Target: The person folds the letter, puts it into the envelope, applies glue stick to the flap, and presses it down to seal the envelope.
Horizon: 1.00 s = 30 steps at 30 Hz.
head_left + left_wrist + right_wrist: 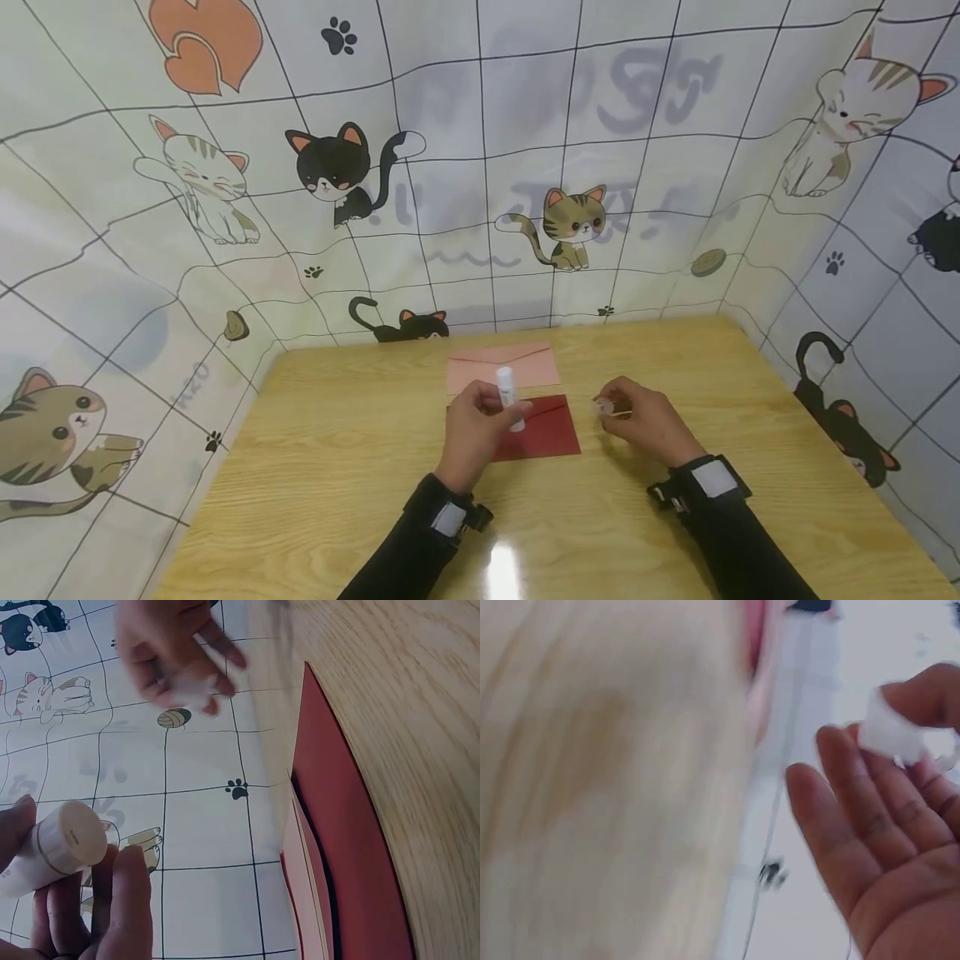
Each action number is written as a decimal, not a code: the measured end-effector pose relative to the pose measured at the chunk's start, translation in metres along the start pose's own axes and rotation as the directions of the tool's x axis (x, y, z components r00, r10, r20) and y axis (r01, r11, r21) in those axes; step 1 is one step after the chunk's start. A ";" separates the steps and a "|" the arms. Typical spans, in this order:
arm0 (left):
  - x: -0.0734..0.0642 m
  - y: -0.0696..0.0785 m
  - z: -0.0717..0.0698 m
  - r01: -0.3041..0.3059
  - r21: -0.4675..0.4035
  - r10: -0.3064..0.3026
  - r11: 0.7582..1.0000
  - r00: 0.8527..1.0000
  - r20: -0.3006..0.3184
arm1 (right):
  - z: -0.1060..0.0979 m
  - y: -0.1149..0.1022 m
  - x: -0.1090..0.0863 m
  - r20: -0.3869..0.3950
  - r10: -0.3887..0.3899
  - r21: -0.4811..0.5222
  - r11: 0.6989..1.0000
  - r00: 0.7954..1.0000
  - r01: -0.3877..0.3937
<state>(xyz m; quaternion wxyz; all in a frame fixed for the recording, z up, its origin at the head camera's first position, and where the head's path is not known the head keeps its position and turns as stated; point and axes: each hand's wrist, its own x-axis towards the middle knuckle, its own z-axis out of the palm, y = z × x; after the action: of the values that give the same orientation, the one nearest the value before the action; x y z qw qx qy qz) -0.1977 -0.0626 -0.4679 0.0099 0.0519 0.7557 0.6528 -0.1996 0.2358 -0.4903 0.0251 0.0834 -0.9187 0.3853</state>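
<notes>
My left hand (pixel 471 433) grips a white glue stick (pixel 507 385), held tilted above the envelopes, fingers and thumb around its barrel. One round end of the glue stick (pixel 56 851) faces the camera in the left wrist view. To the right, my right hand (pixel 651 423) pinches a small translucent white cap (pixel 891 731) between thumb and fingers, apart from the glue stick. Below the left hand lies a red envelope (pixel 540 440), partly hidden by that hand. Behind it is a pink envelope (pixel 468 377), its flap side up.
Both envelopes lie on a light wooden table (pixel 337 467). A white cloth (pixel 450 183) printed with cats and grid lines hangs around the table's back and sides. Black straps with devices (pixel 701 483) sit on both wrists.
</notes>
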 end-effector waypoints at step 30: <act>-0.001 -0.007 0.006 -0.140 0.132 0.122 0.981 0.984 0.132 | 0.002 -0.089 0.001 -0.115 -0.413 -0.054 0.911 0.903 0.410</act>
<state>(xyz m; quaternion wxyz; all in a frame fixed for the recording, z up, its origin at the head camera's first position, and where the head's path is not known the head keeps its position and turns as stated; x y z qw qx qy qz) -0.1966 -0.0578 -0.4753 0.0099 0.1423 0.7927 0.5927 -0.1851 0.1731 -0.4294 0.1640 0.2509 -0.8823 0.3629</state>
